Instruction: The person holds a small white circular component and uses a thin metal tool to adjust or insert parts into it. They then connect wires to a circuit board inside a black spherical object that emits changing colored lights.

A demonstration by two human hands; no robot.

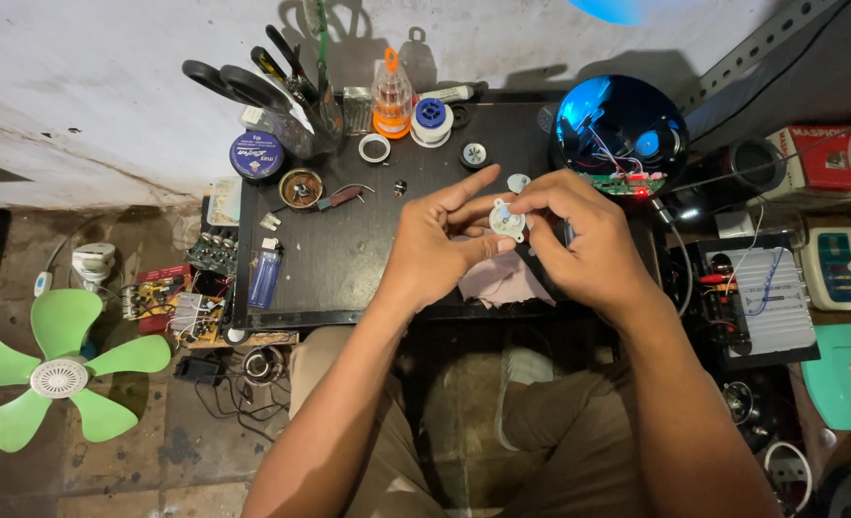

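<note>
Both hands up over the tabletop (349,259), pinching a small white motor (507,222) between them. Left hand (435,245) closed on it from 9 o'clock, thumb and fingers steadying the rim; right hand (579,240) closed on it from 3 o'clock, fingertips on top, probably working the shaft, hard to see. Pink cloth (502,283) sits right below at 6 to catch parts. Loose white disc (519,181) at 12, blue dome (619,129) with its wiring open at 1, within reach.
</note>
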